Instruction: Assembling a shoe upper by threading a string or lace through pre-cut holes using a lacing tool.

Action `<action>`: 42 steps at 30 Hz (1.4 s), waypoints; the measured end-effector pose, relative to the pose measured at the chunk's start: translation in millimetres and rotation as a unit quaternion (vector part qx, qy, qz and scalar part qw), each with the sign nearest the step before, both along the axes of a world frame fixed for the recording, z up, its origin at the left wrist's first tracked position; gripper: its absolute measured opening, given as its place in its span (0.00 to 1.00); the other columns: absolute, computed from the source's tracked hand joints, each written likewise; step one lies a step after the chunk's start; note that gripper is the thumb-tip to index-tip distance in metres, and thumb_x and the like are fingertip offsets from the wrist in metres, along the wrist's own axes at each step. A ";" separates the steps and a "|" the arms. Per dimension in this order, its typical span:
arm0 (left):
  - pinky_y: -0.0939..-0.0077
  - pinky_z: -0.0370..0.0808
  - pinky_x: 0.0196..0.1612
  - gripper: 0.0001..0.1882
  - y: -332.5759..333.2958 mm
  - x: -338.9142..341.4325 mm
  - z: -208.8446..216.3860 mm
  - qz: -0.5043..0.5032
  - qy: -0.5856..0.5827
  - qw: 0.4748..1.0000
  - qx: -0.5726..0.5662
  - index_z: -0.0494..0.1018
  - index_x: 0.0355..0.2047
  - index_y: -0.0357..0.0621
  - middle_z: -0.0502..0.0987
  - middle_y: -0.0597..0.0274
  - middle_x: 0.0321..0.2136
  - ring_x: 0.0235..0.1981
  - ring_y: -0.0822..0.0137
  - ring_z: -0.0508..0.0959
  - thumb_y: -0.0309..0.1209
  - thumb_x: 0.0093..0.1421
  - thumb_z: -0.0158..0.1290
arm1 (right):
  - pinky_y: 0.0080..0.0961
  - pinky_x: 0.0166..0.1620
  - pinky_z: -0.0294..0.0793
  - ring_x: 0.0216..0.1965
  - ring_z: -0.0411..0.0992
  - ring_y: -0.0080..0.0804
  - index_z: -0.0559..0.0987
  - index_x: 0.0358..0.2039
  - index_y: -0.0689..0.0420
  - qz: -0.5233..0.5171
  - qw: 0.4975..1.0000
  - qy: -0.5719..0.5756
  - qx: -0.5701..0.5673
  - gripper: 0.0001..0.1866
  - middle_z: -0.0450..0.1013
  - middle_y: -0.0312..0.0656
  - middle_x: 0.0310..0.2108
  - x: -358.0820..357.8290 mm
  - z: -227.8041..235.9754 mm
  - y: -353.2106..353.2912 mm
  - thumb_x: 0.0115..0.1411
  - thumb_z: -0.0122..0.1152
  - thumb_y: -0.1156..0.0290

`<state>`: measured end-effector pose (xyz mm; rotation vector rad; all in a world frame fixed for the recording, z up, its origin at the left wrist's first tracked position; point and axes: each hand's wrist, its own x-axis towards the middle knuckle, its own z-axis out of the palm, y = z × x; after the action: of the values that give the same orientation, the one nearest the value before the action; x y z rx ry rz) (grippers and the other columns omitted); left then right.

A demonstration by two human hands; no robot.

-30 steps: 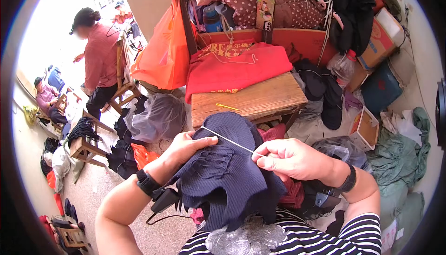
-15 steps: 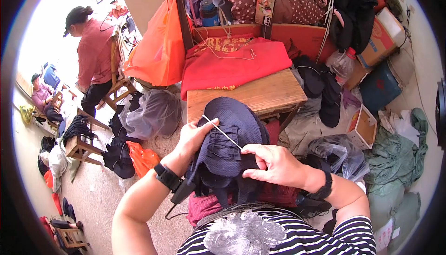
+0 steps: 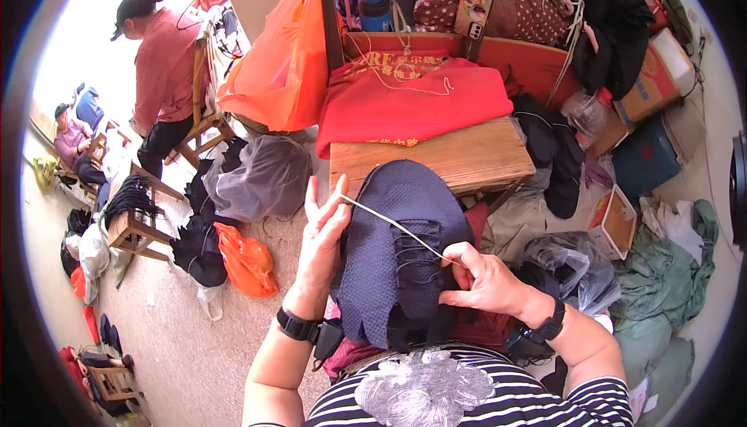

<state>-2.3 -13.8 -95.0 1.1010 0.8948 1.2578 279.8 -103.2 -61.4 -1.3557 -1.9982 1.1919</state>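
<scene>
On my lap, in front of the wooden stool, lies a navy mesh shoe upper (image 3: 379,252), its rounded toe pointing away from me. Dark laces (image 3: 412,254) criss-cross its middle. A thin white cord (image 3: 395,224) runs slanting over it between my hands. My left hand (image 3: 320,236) is at the upper's left side with fingers raised and apart, the cord's upper end caught at a fingertip. My right hand (image 3: 486,281), on the other side, pinches the cord's lower end between thumb and bent fingers.
A wooden stool (image 3: 436,164) bearing a red cloth bag (image 3: 412,108) stands just ahead. Orange plastic bag (image 3: 272,69) hangs at its left. Clear plastic bags (image 3: 261,178) with dark pieces lie on the floor. A person (image 3: 167,65) sits at far left; a carton (image 3: 654,80) stands right.
My left hand has lifted off the upper and its fingers have spread upward. The upper has turned flatter to view. The white cord has gone from straight to slightly bowed; the view has shifted a little.
</scene>
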 end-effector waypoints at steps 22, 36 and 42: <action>0.71 0.60 0.67 0.55 -62.3 -8.4 5.0 -0.099 0.054 0.986 -0.122 0.36 0.75 0.45 0.55 0.50 0.70 0.66 0.64 0.62 0.35 0.60 0.64 | 0.30 0.27 0.67 0.21 0.66 0.32 0.70 0.47 0.54 -0.060 0.996 0.005 0.072 0.33 0.65 0.36 0.20 -12.0 -14.4 -10.2 0.43 0.81 0.67; 0.51 0.61 0.68 0.42 -82.1 -9.3 -3.1 0.110 0.558 0.780 0.262 0.63 0.66 0.37 0.33 0.37 0.72 0.69 0.37 0.54 0.40 0.55 0.67 | 0.29 0.29 0.68 0.23 0.66 0.30 0.69 0.33 0.55 0.018 0.957 -0.036 0.288 0.30 0.68 0.35 0.26 -2.7 -17.1 -1.0 0.39 0.84 0.63; 0.58 0.45 0.73 0.51 -74.1 -24.1 -40.1 -0.085 0.384 0.914 0.104 0.36 0.74 0.37 0.37 0.39 0.73 0.74 0.44 0.42 0.40 0.63 0.58 | 0.23 0.27 0.72 0.25 0.69 0.27 0.71 0.37 0.57 -0.055 0.975 0.006 0.216 0.29 0.68 0.38 0.29 11.7 -28.9 -4.8 0.46 0.82 0.56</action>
<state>-26.4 -87.9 -135.1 1.8651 1.2189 0.7693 291.5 -108.0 -90.3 -1.2115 -1.9942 0.6596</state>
